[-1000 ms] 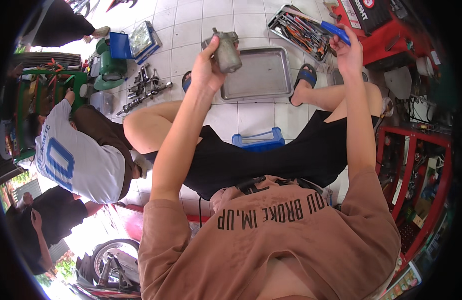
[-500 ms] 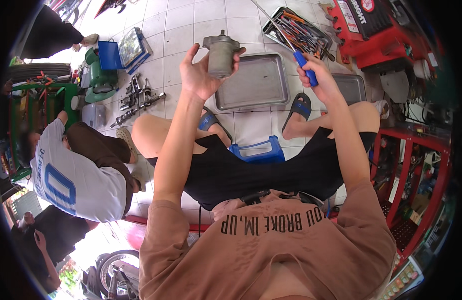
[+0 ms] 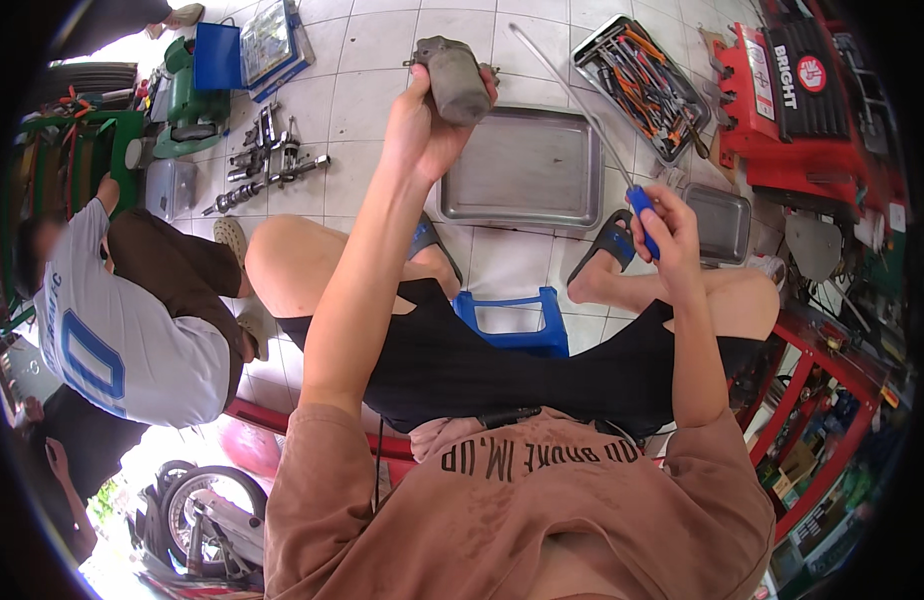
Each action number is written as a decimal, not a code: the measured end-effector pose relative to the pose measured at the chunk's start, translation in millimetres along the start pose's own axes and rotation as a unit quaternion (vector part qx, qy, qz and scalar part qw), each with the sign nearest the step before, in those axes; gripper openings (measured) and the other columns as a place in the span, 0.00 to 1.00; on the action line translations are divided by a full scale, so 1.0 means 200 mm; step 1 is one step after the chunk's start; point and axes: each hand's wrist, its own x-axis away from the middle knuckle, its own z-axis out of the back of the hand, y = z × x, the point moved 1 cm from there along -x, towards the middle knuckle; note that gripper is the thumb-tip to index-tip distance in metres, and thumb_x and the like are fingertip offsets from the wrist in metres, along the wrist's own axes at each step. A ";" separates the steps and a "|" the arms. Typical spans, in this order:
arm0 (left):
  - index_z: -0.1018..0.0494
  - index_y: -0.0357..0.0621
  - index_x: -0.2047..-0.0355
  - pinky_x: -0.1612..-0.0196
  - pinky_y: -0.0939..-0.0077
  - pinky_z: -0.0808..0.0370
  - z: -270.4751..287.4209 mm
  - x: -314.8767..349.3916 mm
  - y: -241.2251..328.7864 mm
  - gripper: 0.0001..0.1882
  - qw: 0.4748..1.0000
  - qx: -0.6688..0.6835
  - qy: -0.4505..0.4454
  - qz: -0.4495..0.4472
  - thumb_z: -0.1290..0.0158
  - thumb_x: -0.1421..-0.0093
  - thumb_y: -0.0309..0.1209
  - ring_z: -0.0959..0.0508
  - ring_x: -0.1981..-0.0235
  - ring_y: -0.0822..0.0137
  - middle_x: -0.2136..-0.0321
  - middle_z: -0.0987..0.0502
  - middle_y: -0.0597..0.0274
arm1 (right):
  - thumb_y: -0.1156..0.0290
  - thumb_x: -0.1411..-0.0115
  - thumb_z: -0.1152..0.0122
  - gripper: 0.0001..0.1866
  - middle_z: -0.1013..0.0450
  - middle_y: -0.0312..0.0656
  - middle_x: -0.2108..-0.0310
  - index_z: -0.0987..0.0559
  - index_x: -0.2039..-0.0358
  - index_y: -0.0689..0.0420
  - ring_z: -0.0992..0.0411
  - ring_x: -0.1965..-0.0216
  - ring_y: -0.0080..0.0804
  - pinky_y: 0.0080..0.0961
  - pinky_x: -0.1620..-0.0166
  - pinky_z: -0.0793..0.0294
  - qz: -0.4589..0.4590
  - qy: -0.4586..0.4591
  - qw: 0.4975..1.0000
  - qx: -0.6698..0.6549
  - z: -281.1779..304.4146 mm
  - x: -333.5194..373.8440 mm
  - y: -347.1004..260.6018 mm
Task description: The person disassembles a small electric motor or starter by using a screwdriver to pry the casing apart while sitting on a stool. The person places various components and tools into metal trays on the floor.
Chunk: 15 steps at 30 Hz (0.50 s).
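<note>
Metal cylinder [image 3: 456,84] looks whole, clamped between fingers of left hand [image 3: 429,138]; fingers of right hand [image 3: 674,237] clamp screwdriver [image 3: 639,199]. Work likely remains.

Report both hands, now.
Left hand: closed around a grey metal cylindrical part.
Right hand: closed on a blue-handled screwdriver.

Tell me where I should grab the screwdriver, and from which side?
Probably by its blue handle: curl a hand round it, as the right hand does. It's the fat part, so there's more to hold; the rest is long and thin. Come from the near right, because the handle end is there and the thin end points away to the left.
</note>
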 end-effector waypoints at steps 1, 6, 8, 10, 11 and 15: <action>0.45 0.31 0.45 0.47 0.55 0.30 0.01 -0.01 0.01 0.27 0.999 -0.031 0.028 -0.019 0.72 0.31 0.44 0.32 0.51 0.52 0.52 0.36 0.42 | 0.73 0.40 0.50 0.10 0.35 0.35 0.80 0.29 0.60 0.64 0.40 0.83 0.15 0.13 0.81 0.44 -0.001 -0.001 1.000 0.001 -0.01 0.00 0.01; 0.43 0.32 0.46 0.45 0.55 0.32 0.03 -0.04 -0.01 0.26 0.978 -0.149 0.125 -0.077 0.73 0.30 0.44 0.31 0.52 0.50 0.53 0.34 0.44 | 0.74 0.40 0.47 0.10 0.35 0.32 0.80 0.29 0.59 0.65 0.42 0.83 0.13 0.12 0.81 0.45 -0.007 0.005 1.000 0.015 -0.12 -0.01 0.04; 0.42 0.33 0.47 0.45 0.55 0.32 0.06 -0.04 -0.02 0.25 0.972 -0.192 0.107 -0.078 0.73 0.30 0.44 0.30 0.53 0.51 0.54 0.33 0.46 | 0.74 0.38 0.49 0.11 0.36 0.32 0.80 0.29 0.57 0.66 0.44 0.84 0.13 0.12 0.81 0.45 0.012 0.005 0.999 0.039 -0.15 -0.02 0.04; 0.41 0.34 0.47 0.45 0.56 0.32 0.07 -0.04 -0.02 0.24 0.967 -0.219 0.103 -0.079 0.72 0.30 0.43 0.29 0.54 0.52 0.54 0.32 0.48 | 0.75 0.38 0.48 0.13 0.36 0.32 0.80 0.28 0.54 0.67 0.44 0.83 0.12 0.12 0.81 0.46 0.026 0.011 0.997 0.069 -0.15 -0.01 0.06; 0.40 0.35 0.48 0.45 0.57 0.32 0.06 -0.04 -0.03 0.24 0.965 -0.223 0.109 -0.080 0.72 0.30 0.43 0.28 0.54 0.53 0.55 0.31 0.49 | 0.75 0.39 0.48 0.14 0.36 0.32 0.80 0.28 0.53 0.67 0.44 0.83 0.12 0.12 0.81 0.46 0.033 0.014 0.996 0.085 -0.15 -0.01 0.07; 0.39 0.37 0.49 0.46 0.58 0.32 0.10 -0.05 -0.03 0.23 0.960 -0.233 0.121 -0.095 0.72 0.30 0.43 0.27 0.55 0.55 0.55 0.30 0.52 | 0.74 0.39 0.47 0.16 0.36 0.31 0.81 0.27 0.52 0.68 0.43 0.83 0.12 0.12 0.81 0.46 0.029 0.017 0.996 0.081 -0.15 0.00 0.09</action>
